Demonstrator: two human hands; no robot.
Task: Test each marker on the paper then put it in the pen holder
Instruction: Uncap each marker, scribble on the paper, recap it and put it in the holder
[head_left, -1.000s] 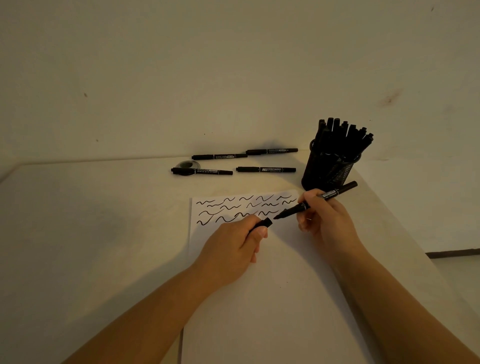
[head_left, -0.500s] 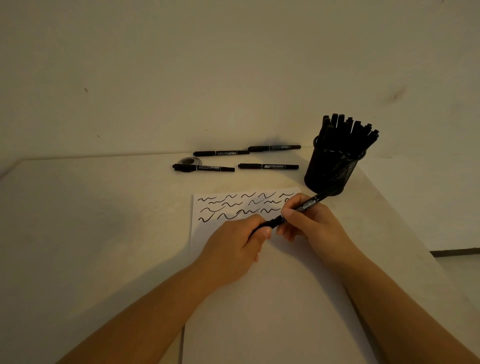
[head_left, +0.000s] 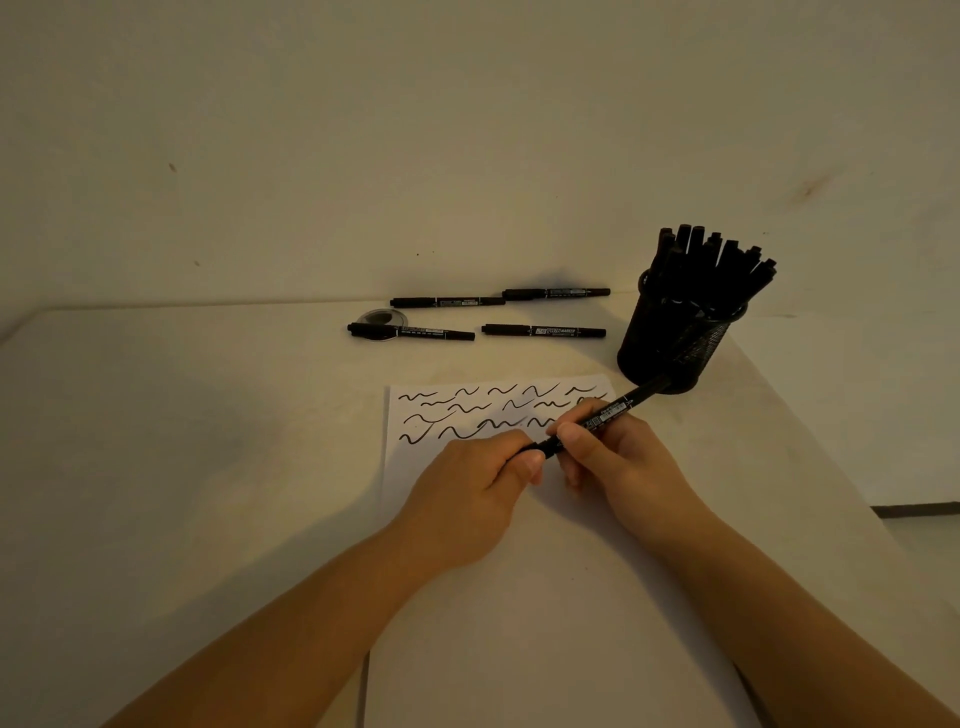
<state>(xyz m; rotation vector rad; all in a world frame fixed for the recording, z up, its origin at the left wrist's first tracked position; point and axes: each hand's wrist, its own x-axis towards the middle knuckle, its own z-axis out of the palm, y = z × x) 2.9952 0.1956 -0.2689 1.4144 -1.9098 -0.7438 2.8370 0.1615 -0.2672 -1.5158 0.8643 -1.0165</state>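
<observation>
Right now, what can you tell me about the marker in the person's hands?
The marker is slim and black with a white printed label on its barrel. It slants over the paper, far end toward the pen holder. The right hand grips the barrel; the left hand pinches its near end, which looks capped.

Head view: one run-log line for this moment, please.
stage: capping tested marker | left hand: holds cap end | right hand: grips barrel | pen holder: many markers | table: four loose
</observation>
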